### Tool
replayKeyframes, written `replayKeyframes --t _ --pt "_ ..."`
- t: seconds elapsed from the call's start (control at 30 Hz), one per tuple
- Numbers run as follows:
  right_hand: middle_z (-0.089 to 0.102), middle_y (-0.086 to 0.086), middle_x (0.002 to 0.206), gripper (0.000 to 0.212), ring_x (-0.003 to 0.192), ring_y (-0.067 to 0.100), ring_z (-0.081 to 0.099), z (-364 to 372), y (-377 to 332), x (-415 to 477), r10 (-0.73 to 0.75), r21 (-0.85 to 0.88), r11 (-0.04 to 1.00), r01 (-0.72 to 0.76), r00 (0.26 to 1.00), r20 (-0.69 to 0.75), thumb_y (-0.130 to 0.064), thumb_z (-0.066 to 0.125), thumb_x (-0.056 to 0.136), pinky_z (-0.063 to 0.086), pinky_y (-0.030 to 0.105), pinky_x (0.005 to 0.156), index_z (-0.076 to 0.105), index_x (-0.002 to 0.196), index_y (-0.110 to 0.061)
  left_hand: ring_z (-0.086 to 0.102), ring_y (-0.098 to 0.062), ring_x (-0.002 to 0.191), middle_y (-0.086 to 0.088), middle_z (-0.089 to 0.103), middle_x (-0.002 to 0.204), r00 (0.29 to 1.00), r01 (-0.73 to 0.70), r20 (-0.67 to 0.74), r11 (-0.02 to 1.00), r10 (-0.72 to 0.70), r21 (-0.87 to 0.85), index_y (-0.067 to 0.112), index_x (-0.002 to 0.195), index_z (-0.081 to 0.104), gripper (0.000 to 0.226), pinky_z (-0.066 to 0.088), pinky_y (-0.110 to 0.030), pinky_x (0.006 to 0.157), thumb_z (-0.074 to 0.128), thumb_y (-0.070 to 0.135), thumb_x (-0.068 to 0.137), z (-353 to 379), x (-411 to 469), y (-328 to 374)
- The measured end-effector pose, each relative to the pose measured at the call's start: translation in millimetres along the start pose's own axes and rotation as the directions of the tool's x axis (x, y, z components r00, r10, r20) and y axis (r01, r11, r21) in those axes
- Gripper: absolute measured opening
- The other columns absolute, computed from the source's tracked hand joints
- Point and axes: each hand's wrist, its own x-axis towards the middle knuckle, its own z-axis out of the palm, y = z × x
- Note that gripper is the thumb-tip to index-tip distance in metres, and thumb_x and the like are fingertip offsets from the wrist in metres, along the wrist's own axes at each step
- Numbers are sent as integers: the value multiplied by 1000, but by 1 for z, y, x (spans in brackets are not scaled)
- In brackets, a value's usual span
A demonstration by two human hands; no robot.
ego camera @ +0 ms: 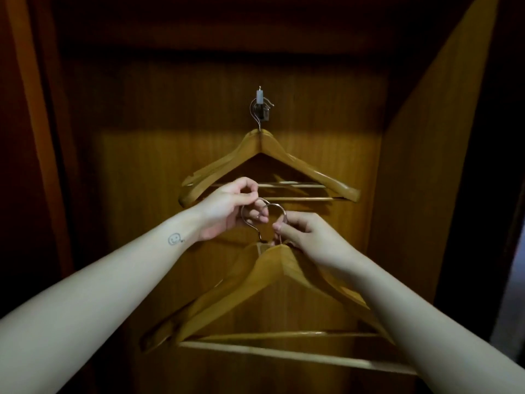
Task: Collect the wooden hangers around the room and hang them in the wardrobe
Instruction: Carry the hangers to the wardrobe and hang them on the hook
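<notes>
Two wooden hangers [298, 163] hang one behind the other from a short rail end [260, 99] high on the wardrobe's back panel. In front of them and lower, I hold two more wooden hangers [250, 291] side by side. My left hand [227, 214] pinches the metal hook [247, 220] of the rear one. My right hand [309, 237] pinches the hook [279, 211] of the front one near its neck. The two hooks overlap between my hands.
The wardrobe interior is dark brown wood, with a back panel [355, 109], a left side wall [37, 109] and a right side panel [443, 137] close on both sides. A strip of the room shows at the far right edge [511, 294].
</notes>
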Motion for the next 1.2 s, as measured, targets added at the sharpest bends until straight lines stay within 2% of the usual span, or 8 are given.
replayKeyframes --t 0.2,0.4,0.5,0.63,0.8,0.9,1.07,1.2 --pt "67 11 72 25 57 9 59 -51 -37 15 18 263 964 29 984 -175 -20 54 96 48 17 59 61 78 -4 64 -19 81 -8 64 83 992 37 118 998 -43 57 16 123 62 34 54 -33 80 39 6 101 -21 -8 -6" --pt "67 10 72 28 69 19 63 -74 -72 49 28 103 995 3 955 -295 -25 58 94 53 30 71 67 73 -8 55 -12 80 8 61 76 965 -36 254 928 -65 372 19 101 73 48 46 -27 85 37 50 95 -15 -7 -10" --pt "70 8 73 23 67 15 64 -68 -76 63 124 179 981 -78 956 -266 -21 55 94 53 24 63 65 78 -8 48 -14 68 2 52 66 961 -173 269 892 61 418 22 67 63 42 43 -32 83 43 48 93 -20 -5 -19" --pt "73 4 84 30 53 5 56 -68 -76 81 201 240 960 -148 956 -214 -42 58 91 43 18 53 63 105 -15 43 -11 63 10 47 60 953 -196 292 903 83 383 27 60 53 41 40 -28 79 42 46 94 -29 -3 -27" --pt "51 1 58 44 51 9 45 -70 -80 99 11 -203 977 -62 970 -244 -50 67 82 38 21 48 62 71 -8 41 -17 66 0 44 64 934 -220 352 868 56 445 24 65 53 45 35 -29 75 45 62 87 -34 -2 -39" --pt "53 2 55 49 51 9 48 -69 -80 109 -80 -583 807 -94 961 -266 -53 70 76 42 22 52 61 64 -7 41 -15 65 5 44 62 940 -210 338 868 52 451 21 66 53 48 34 -27 70 46 63 86 -36 -1 -48" --pt "55 -1 56 43 48 4 49 -69 -80 112 22 -551 826 -116 985 -174 -48 73 75 41 18 47 59 64 -10 41 -5 61 7 43 62 953 -194 297 869 58 455 14 69 52 46 35 -15 64 43 51 95 -45 -2 -59" --pt "49 -3 55 36 52 10 47 -53 -69 126 -44 -641 750 -163 955 -295 -32 72 82 40 22 49 51 57 -15 42 2 57 14 44 56 960 -190 275 860 61 473 8 71 49 43 36 -8 64 41 45 91 -45 0 -60"
